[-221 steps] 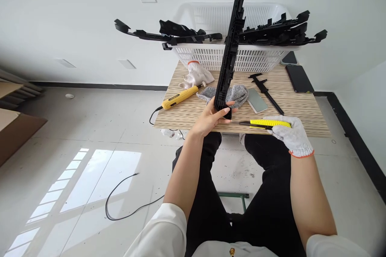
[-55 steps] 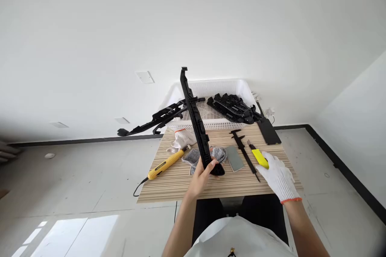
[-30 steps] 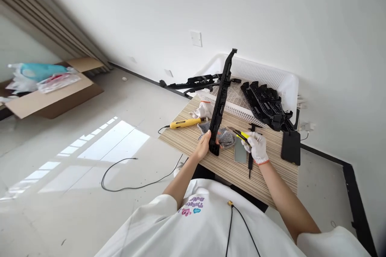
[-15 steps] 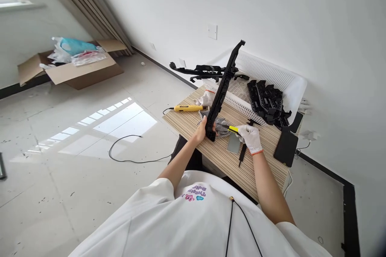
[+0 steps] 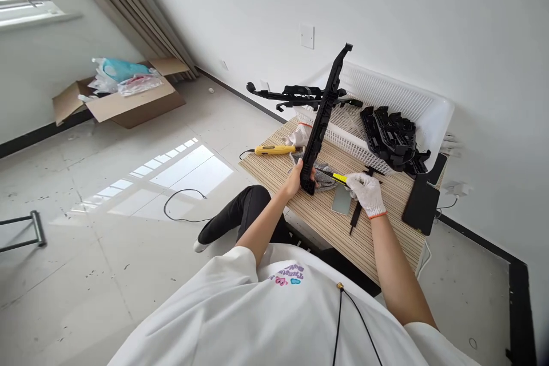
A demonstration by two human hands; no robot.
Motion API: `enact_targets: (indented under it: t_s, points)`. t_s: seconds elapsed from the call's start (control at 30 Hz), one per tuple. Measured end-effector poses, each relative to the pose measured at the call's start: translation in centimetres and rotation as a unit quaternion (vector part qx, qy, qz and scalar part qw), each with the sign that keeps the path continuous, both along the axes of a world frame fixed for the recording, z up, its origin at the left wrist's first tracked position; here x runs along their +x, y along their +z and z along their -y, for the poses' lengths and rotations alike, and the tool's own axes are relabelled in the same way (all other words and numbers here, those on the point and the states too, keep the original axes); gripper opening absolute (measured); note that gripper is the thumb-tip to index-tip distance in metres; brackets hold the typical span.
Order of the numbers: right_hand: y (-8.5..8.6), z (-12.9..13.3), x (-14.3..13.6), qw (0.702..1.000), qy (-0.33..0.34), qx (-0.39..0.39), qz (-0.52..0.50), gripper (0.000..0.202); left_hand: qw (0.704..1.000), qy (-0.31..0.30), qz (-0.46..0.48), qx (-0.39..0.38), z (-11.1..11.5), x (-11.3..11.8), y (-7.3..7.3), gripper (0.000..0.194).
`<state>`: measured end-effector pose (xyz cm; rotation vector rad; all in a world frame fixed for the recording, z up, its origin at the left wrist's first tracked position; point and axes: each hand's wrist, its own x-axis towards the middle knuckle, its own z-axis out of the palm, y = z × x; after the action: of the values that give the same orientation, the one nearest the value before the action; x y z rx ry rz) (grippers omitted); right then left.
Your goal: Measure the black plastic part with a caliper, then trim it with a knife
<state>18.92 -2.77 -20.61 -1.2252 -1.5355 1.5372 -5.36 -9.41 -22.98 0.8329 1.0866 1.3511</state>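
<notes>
My bare left hand (image 5: 295, 179) grips the lower end of a long black plastic part (image 5: 320, 126), which stands tilted with its top leaning away to the right. In a white glove with an orange cuff, my right hand (image 5: 362, 190) is closed around a yellow utility knife (image 5: 339, 178). The knife's dark tip points left, toward the foot of the black part; a small gap seems to lie between them. Behind and below the tip lies a grey cloth (image 5: 326, 180) on the wooden table (image 5: 309, 213). A flat grey-green plate (image 5: 341, 200) rests under the knife.
A white plastic basket (image 5: 437, 111) holds several black parts (image 5: 392, 137), and longer ones (image 5: 295, 97) jut over its left side. A yellow corded tool (image 5: 274, 150) and a spare glove (image 5: 298, 136) lie at the left. A black phone-like slab (image 5: 421, 203) sits at the right edge.
The camera view has shifted, so the scene sits a little farther right. Both hands keep their holds, and a dark-trousered leg now shows beside the table.
</notes>
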Motion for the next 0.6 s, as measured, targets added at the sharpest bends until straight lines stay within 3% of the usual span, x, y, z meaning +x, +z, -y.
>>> enact_targets:
  t_s: [0.37, 0.6]
  points:
    - [-0.4, -0.7, 0.4, 0.999, 0.011, -0.042, -0.008, 0.040, 1.000, -0.025, 0.010, 0.008, 0.3, 0.0, -0.1, 0.082]
    - [-0.6, -1.1, 0.5, 0.997, 0.029, -0.063, -0.020, 0.033, 1.000, -0.010, 0.010, -0.003, 0.5, -0.1, -0.6, 0.076]
